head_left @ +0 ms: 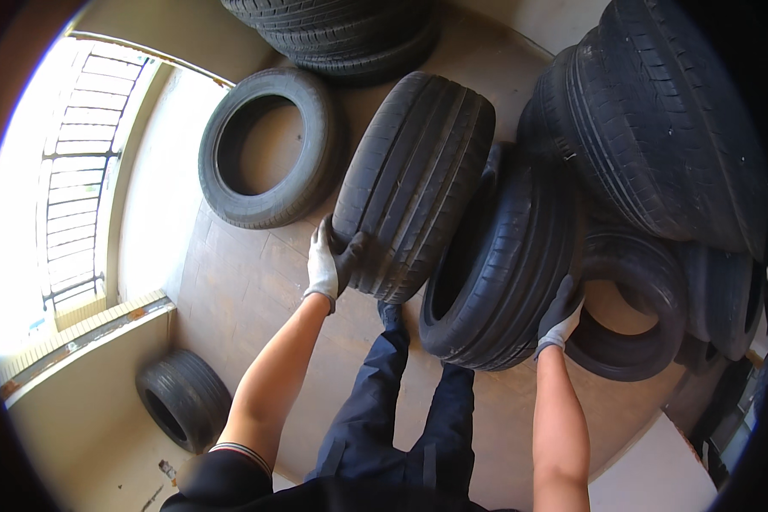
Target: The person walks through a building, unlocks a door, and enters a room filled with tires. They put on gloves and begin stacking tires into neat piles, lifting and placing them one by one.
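Both my hands wear grey-white gloves with dark palms and fingers. My left hand grips the lower left edge of an upright black tire, its tread facing me. Just to the right, a second black tire leans, tilted, close against the first. My right hand holds this second tire at its lower right side, with the fingers along the tread and sidewall. The fingertips of both hands are partly lost against the dark rubber.
A tire stands at the far left, another near the left wall. Stacked tires are at the back. Large tires pile up at the right, above a tilted tire. A barred window is at left.
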A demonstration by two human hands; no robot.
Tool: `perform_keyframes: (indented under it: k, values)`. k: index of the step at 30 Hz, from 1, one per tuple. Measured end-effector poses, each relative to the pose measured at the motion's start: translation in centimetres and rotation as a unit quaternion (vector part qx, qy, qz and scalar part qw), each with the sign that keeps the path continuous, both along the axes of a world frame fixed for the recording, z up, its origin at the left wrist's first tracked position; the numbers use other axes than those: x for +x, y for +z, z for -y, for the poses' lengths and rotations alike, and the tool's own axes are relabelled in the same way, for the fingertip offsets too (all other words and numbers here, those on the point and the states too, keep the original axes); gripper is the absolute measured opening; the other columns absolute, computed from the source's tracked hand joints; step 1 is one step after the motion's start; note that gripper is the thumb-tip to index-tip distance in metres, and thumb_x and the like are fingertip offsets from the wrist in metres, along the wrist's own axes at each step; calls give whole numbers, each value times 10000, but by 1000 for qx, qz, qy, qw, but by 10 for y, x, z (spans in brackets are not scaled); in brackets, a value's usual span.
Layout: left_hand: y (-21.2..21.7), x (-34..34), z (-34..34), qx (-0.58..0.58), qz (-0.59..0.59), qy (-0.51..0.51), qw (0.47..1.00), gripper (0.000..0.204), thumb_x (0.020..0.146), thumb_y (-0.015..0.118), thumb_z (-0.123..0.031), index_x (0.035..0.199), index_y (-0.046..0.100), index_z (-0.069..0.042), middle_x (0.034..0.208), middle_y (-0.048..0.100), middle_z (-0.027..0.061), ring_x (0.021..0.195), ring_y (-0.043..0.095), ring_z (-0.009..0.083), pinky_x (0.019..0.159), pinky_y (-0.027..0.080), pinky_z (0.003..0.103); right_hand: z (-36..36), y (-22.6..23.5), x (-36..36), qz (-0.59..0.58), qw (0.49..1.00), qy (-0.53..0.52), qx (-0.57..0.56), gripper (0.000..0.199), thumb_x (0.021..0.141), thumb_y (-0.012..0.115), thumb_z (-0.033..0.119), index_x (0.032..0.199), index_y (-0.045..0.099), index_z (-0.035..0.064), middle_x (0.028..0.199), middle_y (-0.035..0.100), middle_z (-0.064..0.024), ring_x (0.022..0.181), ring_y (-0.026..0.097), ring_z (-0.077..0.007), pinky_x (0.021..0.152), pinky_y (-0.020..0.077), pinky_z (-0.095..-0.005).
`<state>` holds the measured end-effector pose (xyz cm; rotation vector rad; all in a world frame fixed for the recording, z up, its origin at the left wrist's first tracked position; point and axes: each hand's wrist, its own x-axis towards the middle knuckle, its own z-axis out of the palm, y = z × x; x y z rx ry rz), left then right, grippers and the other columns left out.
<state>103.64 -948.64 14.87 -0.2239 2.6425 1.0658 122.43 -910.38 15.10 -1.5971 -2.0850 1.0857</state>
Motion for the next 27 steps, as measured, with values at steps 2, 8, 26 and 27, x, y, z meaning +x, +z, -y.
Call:
perform_keyframes:
  k: [2,8,26,27]
  values:
    - [1,19,3,6,19,1,1000,859,858,792,-462,1528,478,-27,1432,560,301,1313,585,434,1095,481,478,-2,-1,-4,9,1000,7,5,641,1043,609,483,1453,564,-9,1423,654,-214,1253,651,-354,1050,489,-394]
    - [0,63,6,-21,48,-9,999,936,797,862,-446,1532,464,-25,1433,547,288,1304,584,432,1094,492,470,-3,3,-18,15,999,36,20,665,1048,577,524,1428,580,-21,1405,657,-236,1252,647,-376,1049,488,-406]
    - [-4,56,39,23,80,21,996,951,806,869,-415,1556,433,-26,1448,549,274,1333,572,423,1105,483,458,104,35,-57,-12,908,337,250,536,1025,641,324,1453,546,15,1492,562,-243,1391,516,-454,1183,366,-540]
    - [-7,53,38,16,81,26,996,946,806,872,-403,1555,434,-26,1446,551,274,1333,573,420,1107,482,455,118,33,-63,87,882,349,306,664,992,641,414,1483,510,-14,1521,535,-265,1414,501,-464,1226,303,-584]
